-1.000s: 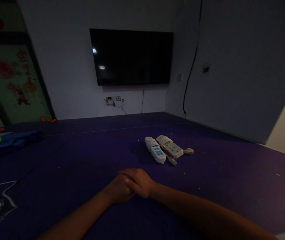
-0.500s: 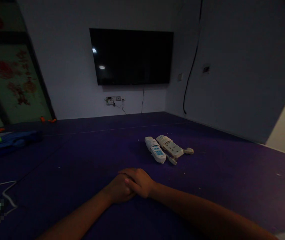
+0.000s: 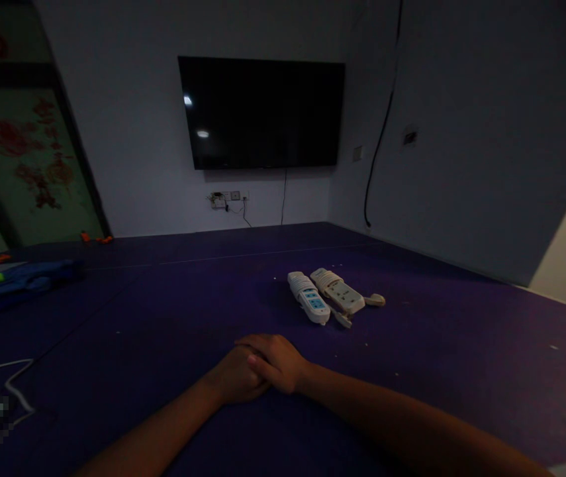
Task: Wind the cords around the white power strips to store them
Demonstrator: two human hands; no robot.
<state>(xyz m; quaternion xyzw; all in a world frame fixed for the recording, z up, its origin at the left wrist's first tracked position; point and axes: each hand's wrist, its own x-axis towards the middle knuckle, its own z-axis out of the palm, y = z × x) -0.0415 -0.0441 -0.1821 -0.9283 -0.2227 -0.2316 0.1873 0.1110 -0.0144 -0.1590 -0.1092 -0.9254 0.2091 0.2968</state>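
Observation:
My left hand [image 3: 233, 381] and my right hand [image 3: 277, 361] rest together on the dark purple mat [image 3: 163, 311], the right laid over the left with its fingers curled round it. Neither hand holds any object. Just beyond them, to the right, lie two white power strips with their cords wound round them: one with blue sockets [image 3: 308, 297] and a plain one [image 3: 338, 291] beside it, with a plug [image 3: 375, 300] at its right end.
A dark wall-mounted television [image 3: 263, 112] hangs ahead above a wall outlet [image 3: 227, 197]. A black cable [image 3: 382, 126] runs down the right wall. A blue object [image 3: 14, 281] lies at the left, and a white cord [image 3: 7, 381] near the bottom left.

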